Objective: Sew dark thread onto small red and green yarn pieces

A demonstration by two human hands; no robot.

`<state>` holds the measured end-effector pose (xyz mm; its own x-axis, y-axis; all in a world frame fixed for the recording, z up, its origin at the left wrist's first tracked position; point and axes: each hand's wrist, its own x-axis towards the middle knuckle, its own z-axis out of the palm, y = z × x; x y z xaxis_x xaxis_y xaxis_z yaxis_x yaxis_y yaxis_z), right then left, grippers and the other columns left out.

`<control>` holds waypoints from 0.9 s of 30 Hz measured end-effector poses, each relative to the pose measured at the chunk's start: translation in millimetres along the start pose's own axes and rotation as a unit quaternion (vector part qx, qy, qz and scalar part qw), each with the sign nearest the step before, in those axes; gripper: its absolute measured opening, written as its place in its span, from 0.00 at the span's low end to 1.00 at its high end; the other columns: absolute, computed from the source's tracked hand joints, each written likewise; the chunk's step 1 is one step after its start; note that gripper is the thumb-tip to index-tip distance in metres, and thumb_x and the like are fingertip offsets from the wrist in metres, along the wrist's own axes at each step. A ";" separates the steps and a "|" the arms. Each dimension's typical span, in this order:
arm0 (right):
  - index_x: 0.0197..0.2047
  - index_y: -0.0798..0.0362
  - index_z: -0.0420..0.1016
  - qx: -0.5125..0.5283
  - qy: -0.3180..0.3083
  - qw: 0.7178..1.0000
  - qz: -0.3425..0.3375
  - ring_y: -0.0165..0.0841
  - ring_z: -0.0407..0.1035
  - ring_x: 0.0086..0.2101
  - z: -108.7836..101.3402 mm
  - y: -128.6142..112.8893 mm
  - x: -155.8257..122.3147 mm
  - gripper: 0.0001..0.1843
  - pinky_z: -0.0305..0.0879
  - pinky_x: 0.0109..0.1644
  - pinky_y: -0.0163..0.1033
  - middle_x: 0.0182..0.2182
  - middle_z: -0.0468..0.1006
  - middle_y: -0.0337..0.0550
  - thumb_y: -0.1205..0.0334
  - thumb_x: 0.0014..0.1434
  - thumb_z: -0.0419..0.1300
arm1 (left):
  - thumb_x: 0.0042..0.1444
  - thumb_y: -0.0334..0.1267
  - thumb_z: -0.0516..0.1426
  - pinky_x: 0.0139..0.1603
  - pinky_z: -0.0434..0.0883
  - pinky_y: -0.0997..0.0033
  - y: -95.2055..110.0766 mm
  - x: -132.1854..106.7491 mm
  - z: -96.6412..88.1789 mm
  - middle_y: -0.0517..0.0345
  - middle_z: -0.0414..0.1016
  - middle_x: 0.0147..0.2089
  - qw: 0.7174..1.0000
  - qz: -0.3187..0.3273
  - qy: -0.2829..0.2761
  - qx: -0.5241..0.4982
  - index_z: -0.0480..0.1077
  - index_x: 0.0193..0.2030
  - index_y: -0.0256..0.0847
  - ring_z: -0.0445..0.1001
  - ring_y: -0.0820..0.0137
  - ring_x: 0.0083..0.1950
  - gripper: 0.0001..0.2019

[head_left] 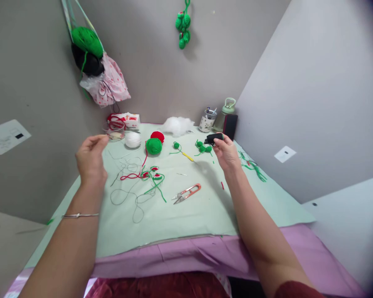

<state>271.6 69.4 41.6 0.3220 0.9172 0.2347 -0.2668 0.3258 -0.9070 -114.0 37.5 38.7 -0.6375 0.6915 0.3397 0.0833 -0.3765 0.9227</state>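
Right grip [226,153] clasps black spool [214,138], left grip [92,159] pinched, room between, snips [189,195] toward mat's front edge [180,236].

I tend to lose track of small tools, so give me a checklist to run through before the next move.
1. Black spool secure: ok, held in the fingers of the right hand, above the table.
2. Thread in the left hand: cannot tell; its fingertips are pinched together, but no strand shows clearly.
3. Snips in sight: ok, lying on the table, orange handles toward the right.
4. Needle threaded: cannot tell; it lies beyond the snips, too small to judge.
5. Loose grey thread tidy: not ok; it sprawls in loops across the table's left side.
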 end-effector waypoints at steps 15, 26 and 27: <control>0.49 0.47 0.75 -0.223 -0.254 0.938 -0.084 0.34 0.70 0.44 64.6 -0.8 -80.2 0.20 0.68 0.46 0.38 0.48 0.76 0.42 0.64 0.51 0.68 | 0.49 0.33 0.67 0.57 0.66 0.64 8.5 -108.5 55.1 0.49 0.54 0.73 0.831 -0.179 -0.498 -0.168 0.58 0.66 0.53 0.61 0.58 0.68 0.38; 0.51 0.48 0.74 -0.128 -0.282 0.951 -0.008 0.34 0.72 0.44 55.5 -0.3 -69.9 0.21 0.68 0.51 0.40 0.44 0.77 0.42 0.61 0.53 0.67 | 0.60 0.43 0.60 0.28 0.61 0.79 14.5 -103.5 47.0 0.59 0.71 0.30 0.737 -0.320 -0.564 -0.189 0.75 0.48 0.37 0.63 0.81 0.25 0.14; 0.52 0.48 0.73 -0.130 -0.281 0.951 0.001 0.34 0.72 0.44 53.6 -0.4 -67.8 0.21 0.68 0.50 0.40 0.43 0.77 0.42 0.60 0.54 0.66 | 0.61 0.44 0.59 0.25 0.59 0.80 14.0 -101.8 47.1 0.62 0.66 0.25 0.755 -0.311 -0.544 -0.195 0.75 0.44 0.36 0.59 0.81 0.23 0.12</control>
<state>201.2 19.4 44.8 -0.2344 0.9195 0.3156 -0.0092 0.3225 -0.9465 -11.9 -9.2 25.7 0.5633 0.8262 0.0073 -0.3397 0.2235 0.9136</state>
